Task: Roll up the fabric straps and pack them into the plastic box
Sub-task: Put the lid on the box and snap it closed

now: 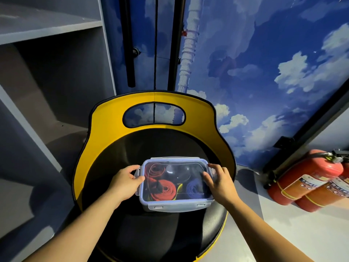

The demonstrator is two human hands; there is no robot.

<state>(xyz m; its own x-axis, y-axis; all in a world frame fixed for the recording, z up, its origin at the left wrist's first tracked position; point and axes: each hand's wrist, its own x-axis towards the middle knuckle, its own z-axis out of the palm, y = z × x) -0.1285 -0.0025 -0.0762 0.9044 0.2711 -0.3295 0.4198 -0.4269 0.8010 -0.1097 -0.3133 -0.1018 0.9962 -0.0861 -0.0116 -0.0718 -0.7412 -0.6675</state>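
Clear lid (175,167) blurs rolled straps (164,190); left hand (125,181) grips box (177,204) clip, right hand (220,183) presses open-fingered

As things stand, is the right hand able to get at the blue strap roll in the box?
Probably not directly. The clear lid sits over the box, covering the blue strap roll. The right hand rests on the lid's edge above it.

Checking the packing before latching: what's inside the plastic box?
Through the lid of the plastic box: rolled red straps and a blue strap. The dark far half is unclear.
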